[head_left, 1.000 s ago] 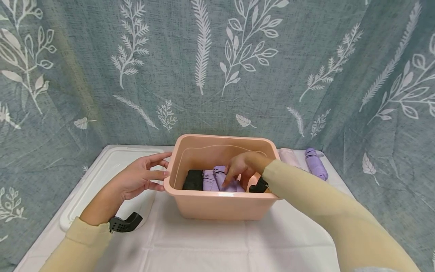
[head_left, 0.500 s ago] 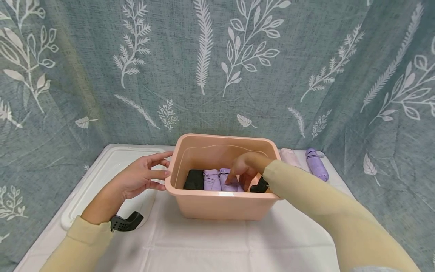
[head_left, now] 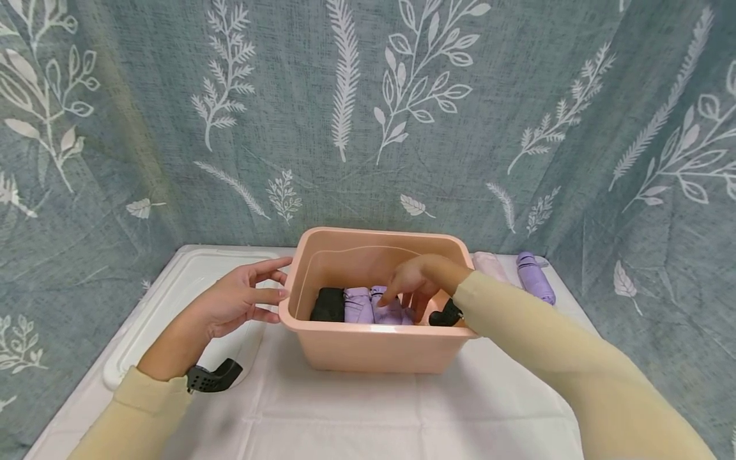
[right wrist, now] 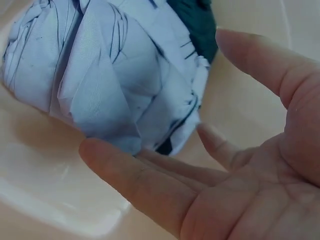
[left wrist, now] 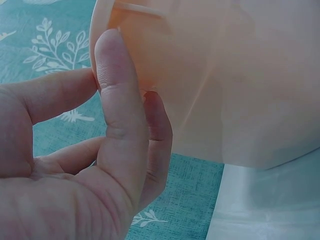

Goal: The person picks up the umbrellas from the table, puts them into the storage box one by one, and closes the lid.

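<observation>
On a white-covered table [head_left: 333,421], a peach tub [head_left: 374,352] meets a person's left hand [head_left: 236,299] at its left rim, the fingers loosely spread. Inside, the right hand [head_left: 416,282], spread wide and gripping nothing, has drawn slightly back. One purple bundle [head_left: 389,314], askew a second ago, lies straight beside a second purple bundle [head_left: 358,308] and a black bundle [head_left: 328,306], apparently settled in the row.

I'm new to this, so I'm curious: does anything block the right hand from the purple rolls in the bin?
No, nothing visible does. The right hand is inside the peach bin, its fingers right by the purple rolls with nothing between; the black bundle lies on their far side.
</observation>
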Available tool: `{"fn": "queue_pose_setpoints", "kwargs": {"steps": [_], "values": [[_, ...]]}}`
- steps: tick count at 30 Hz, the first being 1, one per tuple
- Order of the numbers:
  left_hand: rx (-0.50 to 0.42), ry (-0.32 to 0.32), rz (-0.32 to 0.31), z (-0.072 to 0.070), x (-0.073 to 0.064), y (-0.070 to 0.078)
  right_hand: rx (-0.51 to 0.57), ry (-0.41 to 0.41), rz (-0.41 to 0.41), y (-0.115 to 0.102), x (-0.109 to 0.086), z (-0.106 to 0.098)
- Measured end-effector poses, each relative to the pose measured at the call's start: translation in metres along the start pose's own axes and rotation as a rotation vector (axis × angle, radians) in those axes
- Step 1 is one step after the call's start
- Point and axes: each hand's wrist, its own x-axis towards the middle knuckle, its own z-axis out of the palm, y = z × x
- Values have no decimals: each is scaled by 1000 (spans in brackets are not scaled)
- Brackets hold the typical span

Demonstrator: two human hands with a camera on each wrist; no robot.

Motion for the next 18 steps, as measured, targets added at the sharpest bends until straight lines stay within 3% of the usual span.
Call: {"fn": "queue_pose_setpoints", "kwargs": {"steps": [18], "values": [[4,5,5,1,0,-1,79,68,-233,17,-50,-21]]}}
